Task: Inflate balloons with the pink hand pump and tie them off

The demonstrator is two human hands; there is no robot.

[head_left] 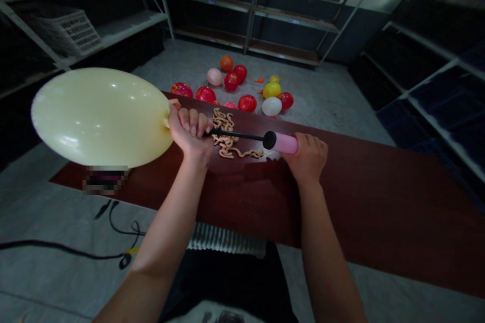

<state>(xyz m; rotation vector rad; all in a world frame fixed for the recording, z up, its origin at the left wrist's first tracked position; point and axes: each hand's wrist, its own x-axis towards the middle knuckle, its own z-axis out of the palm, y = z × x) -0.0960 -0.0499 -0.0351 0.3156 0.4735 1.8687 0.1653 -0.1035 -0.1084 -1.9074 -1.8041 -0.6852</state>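
Note:
A large pale yellow inflated balloon point(102, 116) extends leftward from my left hand point(191, 131). My left hand is closed around the balloon's neck and the near end of a black rod; the join between them is hidden by the fingers. The rod runs right into the black cap of a pink hand balloon pump point(285, 143). My right hand point(308, 156) is wrapped around the pump's pink barrel, with much of the rod showing between the hands. Behind the rod, a tangle of tan, long uninflated balloons point(225, 123) lies on the dark red-brown table point(371, 202).
Several inflated balloons, including a red balloon point(247, 103) and a white balloon point(272, 106), lie on the floor beyond the table. Metal shelves point(291, 20) stand behind. A white basket point(78, 30) sits on the left shelving. A black cable point(64, 249) crosses the floor at left.

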